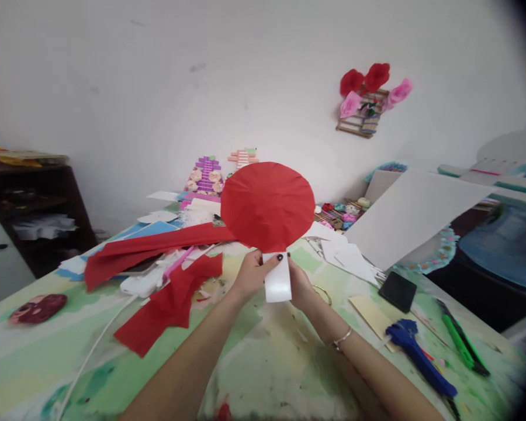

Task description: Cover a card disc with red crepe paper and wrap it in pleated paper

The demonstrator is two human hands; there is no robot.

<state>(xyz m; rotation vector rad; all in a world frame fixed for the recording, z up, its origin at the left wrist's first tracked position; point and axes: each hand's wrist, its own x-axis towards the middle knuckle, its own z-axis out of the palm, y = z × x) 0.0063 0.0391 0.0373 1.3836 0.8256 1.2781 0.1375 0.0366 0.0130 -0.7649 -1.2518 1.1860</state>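
Note:
Upright in front of me is a round red paper fan (268,204) with a short, wide white handle (278,285). Its red face has creases running across it. My left hand (252,272) grips the handle from the left, its thumb lying across the top of the white part. From the right, my right hand (301,283) closes on the same handle, with most of its fingers hidden behind it. Both hands are above the table (263,374). Red paper sheets (158,248) and a cut red piece (170,304) lie left of the fan.
On the right lie a blue glue gun (423,356), a green utility knife (460,336) and a black box (398,291). A large white board (412,216) leans behind them. A white cord (99,345) crosses the left side, near a dark red pouch (38,308).

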